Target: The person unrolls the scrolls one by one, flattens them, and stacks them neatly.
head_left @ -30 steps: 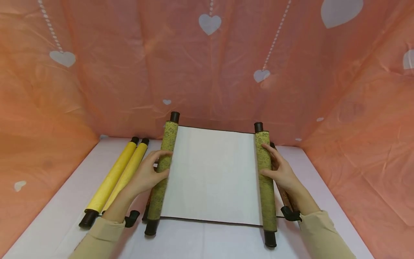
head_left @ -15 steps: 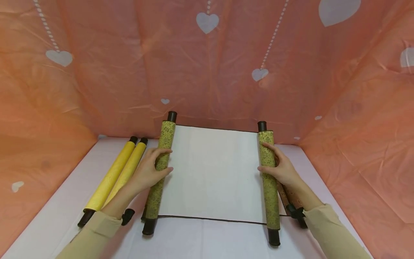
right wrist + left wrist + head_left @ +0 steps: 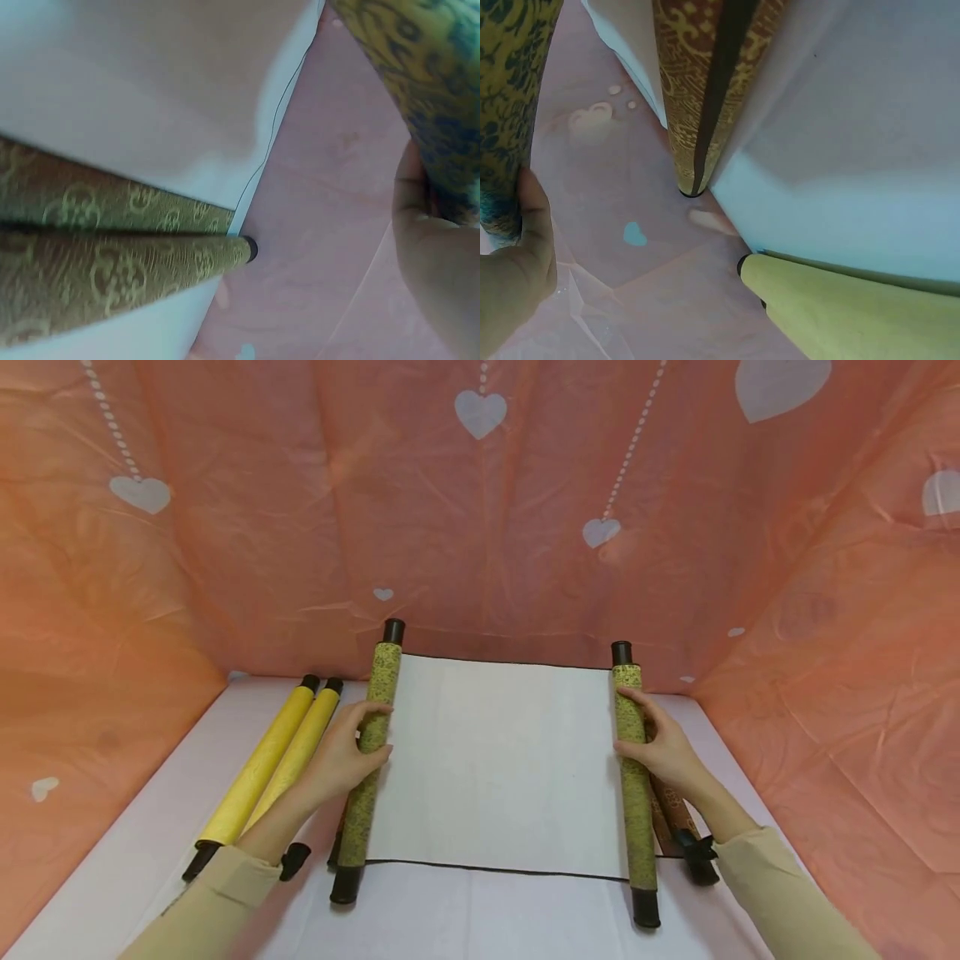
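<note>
- Since the earlier frames both rolled ends have drawn further apart, so more of the white sheet [image 3: 495, 760] shows between them, and the right roller's near cap sits closer to the table's near edge than before.
- A half-unrolled scroll lies flat on the white table [image 3: 465, 918], at its middle, running from the near edge toward the pink heart-printed backdrop [image 3: 480, 510].
- Left hand [image 3: 347, 752] wraps the left roller [image 3: 369, 777], an olive patterned roll at the sheet's left edge: fingers curl over its top and the thumb presses its inner side. The left wrist view shows the thumb flat against the patterned cloth.
- Right hand [image 3: 660, 745] grasps the right roller [image 3: 634, 777] at the sheet's right edge, fingers over the top, thumb on the inner side.
- Both rollers end in dark caps, far and near.
- Two yellow scrolls [image 3: 270, 764] lie side by side, touching each other, left of the sheet and just beyond the left forearm, angled toward the backdrop.
- A brown patterned scroll [image 3: 671, 814] lies just right of the sheet, tucked behind the right roller and under the right wrist.
- Another brown roll peeks out beside the left roller, under the left wrist; most of it is hidden.
- Beige sleeves [image 3: 772, 893] cover both forearms.
</note>
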`<state>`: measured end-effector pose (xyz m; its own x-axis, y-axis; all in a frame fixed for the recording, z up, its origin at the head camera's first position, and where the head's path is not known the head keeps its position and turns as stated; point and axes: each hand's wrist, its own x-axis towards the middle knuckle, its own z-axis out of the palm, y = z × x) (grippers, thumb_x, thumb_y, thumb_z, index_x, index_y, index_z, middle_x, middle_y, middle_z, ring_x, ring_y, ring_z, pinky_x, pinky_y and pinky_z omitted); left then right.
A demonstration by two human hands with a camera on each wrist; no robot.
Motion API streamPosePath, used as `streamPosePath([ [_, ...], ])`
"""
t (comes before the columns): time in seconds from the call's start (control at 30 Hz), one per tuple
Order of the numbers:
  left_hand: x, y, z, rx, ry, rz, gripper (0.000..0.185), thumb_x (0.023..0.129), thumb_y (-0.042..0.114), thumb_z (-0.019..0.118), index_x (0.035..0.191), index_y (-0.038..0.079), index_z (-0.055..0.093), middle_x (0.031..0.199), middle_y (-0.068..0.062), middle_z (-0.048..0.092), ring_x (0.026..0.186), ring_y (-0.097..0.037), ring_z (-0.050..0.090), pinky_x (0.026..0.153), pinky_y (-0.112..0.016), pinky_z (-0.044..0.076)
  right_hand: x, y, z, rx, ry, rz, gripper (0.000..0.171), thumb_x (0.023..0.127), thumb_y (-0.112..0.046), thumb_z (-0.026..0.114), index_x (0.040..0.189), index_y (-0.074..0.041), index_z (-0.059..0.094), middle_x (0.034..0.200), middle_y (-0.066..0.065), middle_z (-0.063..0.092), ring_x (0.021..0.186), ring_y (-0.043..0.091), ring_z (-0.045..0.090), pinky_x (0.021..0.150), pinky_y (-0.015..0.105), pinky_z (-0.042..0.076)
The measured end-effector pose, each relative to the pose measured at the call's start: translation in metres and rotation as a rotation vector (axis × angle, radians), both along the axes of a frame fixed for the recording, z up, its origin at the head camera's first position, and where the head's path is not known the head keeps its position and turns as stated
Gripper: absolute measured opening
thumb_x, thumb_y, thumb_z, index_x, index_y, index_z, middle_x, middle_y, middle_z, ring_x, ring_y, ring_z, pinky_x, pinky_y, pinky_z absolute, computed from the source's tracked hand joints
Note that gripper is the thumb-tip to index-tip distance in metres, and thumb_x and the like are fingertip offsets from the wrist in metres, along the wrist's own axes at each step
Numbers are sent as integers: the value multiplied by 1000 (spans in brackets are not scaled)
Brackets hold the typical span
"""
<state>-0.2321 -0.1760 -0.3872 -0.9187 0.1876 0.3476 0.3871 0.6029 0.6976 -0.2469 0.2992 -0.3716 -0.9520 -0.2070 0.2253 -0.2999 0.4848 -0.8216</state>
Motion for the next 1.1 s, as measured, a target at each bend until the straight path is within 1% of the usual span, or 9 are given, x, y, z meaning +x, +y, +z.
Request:
streamPosePath([
  [0.1,-1,-3,1,14,9,6,52,91,-2,73,140,0,56,142,-26,48,123,-44,49,98,-58,46,0,4,2,10,-28,-4,84,93,0,75,164,-13,33,167,21,26,148,43,32,102,41,45],
  [0.27,-3,-9,1,30,16,-11,55,90,-5,68,143,0,55,143,-29,45,123,-46,48,100,-61,44,-2,11,3,-21,-99,0,86,93,1,74,165,-15,31,165,26,23,140,53,42,79,29,54],
  [0.37,-6,-12,1,18,-14,-13,57,90,-4,64,146,3,55,146,-30,42,124,-45,47,98,-60,43,-5,15,2,-1,-104,-11,84,94,1,72,165,-16,31,167,25,22,143,53,38,89,36,52],
  [0.47,-7,-13,2,11,-67,-2,56,92,-1,60,148,6,56,149,-30,41,129,-46,45,97,-59,41,-8,19,1,22,-103,-16,81,95,2,66,165,-18,31,169,21,23,139,47,40,90,43,46],
  [0.6,-9,-13,2,7,-126,18,54,94,3,59,148,7,56,148,-30,40,133,-47,43,98,-60,39,-12,22,2,31,-113,-14,82,92,5,60,165,-17,31,169,20,23,136,42,34,82,43,39],
  [0.73,-11,-12,-2,-19,-140,16,53,96,7,64,149,7,55,148,-32,40,133,-50,43,103,-65,39,-15,23,3,33,-123,-3,82,93,3,63,166,-15,29,170,21,20,147,42,24,87,39,39],
  [0.87,-12,-10,-6,-39,-137,0,56,96,11,72,149,8,53,148,-33,38,136,-53,41,106,-69,38,-19,22,2,56,-141,-5,86,93,-6,75,166,-18,29,168,23,23,140,45,38,91,39,45],
  [0.97,-12,-9,-7,-41,-135,3,57,96,10,73,149,8,53,148,-33,38,135,-53,41,105,-69,39,-22,22,2,97,-145,-11,87,93,-9,77,166,-20,29,169,23,21,145,49,33,97,51,45],
  [1.1,-16,-9,-7,-49,-107,7,55,95,8,71,148,9,53,149,-30,44,138,-51,42,104,-67,41,-28,24,4,118,-137,-7,86,95,-5,72,166,-20,27,172,21,13,154,50,11,107,68,32],
])
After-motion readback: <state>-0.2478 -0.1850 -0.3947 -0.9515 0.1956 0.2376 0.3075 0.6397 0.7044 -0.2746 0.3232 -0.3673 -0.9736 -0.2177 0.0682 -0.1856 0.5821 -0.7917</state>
